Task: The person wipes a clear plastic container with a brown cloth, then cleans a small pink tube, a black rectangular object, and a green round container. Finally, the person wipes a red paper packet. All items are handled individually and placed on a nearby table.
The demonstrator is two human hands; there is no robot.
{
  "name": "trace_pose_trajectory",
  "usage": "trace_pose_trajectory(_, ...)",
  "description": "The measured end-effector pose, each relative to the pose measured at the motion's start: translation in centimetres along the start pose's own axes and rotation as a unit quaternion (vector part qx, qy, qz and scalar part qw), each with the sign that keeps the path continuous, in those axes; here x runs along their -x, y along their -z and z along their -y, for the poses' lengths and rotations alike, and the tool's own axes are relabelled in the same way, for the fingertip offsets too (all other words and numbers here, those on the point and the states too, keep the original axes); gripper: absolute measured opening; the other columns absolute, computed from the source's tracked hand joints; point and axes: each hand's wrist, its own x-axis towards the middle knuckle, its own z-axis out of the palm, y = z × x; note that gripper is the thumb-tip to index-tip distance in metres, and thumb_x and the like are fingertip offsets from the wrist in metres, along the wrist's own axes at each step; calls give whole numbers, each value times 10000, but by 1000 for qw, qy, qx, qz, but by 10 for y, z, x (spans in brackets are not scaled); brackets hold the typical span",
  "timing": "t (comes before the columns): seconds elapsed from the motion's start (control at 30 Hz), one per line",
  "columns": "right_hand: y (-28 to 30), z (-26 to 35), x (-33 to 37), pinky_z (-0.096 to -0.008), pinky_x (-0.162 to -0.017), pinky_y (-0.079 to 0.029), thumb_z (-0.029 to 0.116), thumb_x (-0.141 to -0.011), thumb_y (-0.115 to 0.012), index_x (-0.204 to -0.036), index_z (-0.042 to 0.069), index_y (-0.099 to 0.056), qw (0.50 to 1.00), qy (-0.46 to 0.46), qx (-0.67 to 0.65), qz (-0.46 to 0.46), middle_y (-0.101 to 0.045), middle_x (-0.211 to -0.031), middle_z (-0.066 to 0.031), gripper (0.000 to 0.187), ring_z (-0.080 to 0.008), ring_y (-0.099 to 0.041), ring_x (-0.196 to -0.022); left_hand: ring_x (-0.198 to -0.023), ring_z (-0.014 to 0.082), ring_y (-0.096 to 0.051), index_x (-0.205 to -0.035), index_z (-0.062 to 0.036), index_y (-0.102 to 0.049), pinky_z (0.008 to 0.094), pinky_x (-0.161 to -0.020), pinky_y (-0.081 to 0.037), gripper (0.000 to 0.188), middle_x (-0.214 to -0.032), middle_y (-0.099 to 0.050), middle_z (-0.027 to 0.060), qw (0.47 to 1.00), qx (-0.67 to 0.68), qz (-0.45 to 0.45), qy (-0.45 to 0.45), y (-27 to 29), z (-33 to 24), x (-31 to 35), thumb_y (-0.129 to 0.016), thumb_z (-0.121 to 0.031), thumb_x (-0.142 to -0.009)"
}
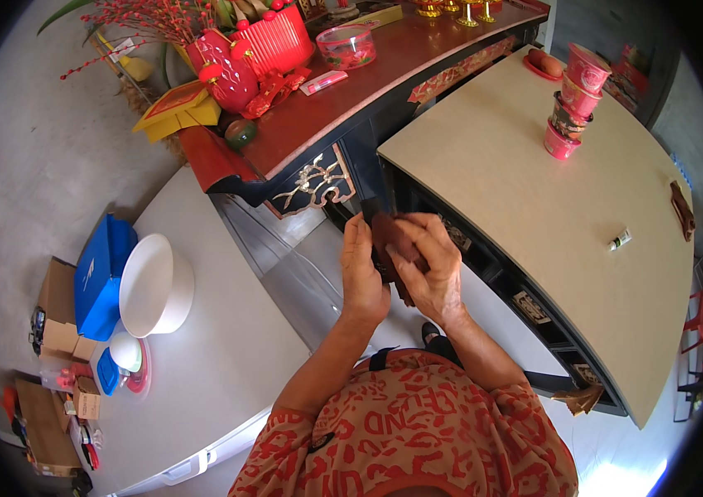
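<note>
My left hand (363,277) and my right hand (432,263) meet in front of my chest, both closed. Between them is a soft-looking reddish-brown cloth (391,238), bunched under my right fingers. A dark flat piece (370,210) sticks up beside my left fingertips; its kind and lower part are hidden by the hands and the cloth. Both things are held in the air, off the tables. To the right, a small white tube with a dark cap (619,239) lies on the beige tabletop (525,207).
The red altar table (302,137) ahead bears a red flowerpot (277,45) and a clear round box (346,48). Stacked pink tubs (581,91) and a folded brown cloth (682,211) are at right. A white basin (157,286) and blue box (105,277) stand on the left table.
</note>
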Motion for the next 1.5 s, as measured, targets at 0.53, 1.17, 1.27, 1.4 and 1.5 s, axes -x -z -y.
trace_pose_trajectory(0.53, 5, 21, 39, -364, -804, -495, -12, -657, -697, -1050, 44, -653, 991, 101, 65, 56, -544, -1100, -130, 399, -294, -565, -944, -877, 130, -594, -1184, -62, -547, 291, -806, -488, 358, -948, -615, 23, 985, 133, 63, 86, 14, -13, 28, -422, -335, -988)
trace_pose_trajectory(1.17, 2, 36, 50, -321, -787, -501, 14, -741, -695, -1060, 33, -637, 998, -41, 2, -49, -583, -1086, -132, 325, -274, -613, -933, -996, 155, -542, -1267, -19, -478, 308, -908, -431, 455, -1107, -561, 58, 991, 47, 101, 71, 3, -13, 54, -414, -374, -989)
trace_pose_trajectory(1.27, 17, 40, 62, -312, -784, -502, 6, -747, -686, -1060, 35, -641, 994, -59, -65, 71, -587, -1078, -128, 317, -257, -615, -943, -879, 130, -530, -1234, -17, -526, 270, -820, -429, 438, -980, -563, 36, 997, -5, 61, 53, 9, -23, 54, -429, -365, -986)
trace_pose_trajectory(1.4, 35, 23, 61, -283, -727, -496, 7, -776, -663, -1077, 36, -643, 986, -58, -115, 104, -590, -1060, -112, 303, -191, -609, -879, -740, 102, -489, -1247, -15, -511, 236, -633, -413, 440, -843, -528, 14, 995, -40, 75, 51, 21, -26, 50, -415, -361, -993)
trace_pose_trajectory(1.5, 25, 34, 44, -268, -739, -482, 31, -807, -650, -1080, 7, -628, 968, -201, -150, -4, -579, -1022, -104, 275, -157, -589, -868, -700, 96, -498, -1227, -32, -500, 241, -559, -419, 411, -864, -542, 17, 989, -3, 102, 103, 18, -31, 52, -402, -359, -998)
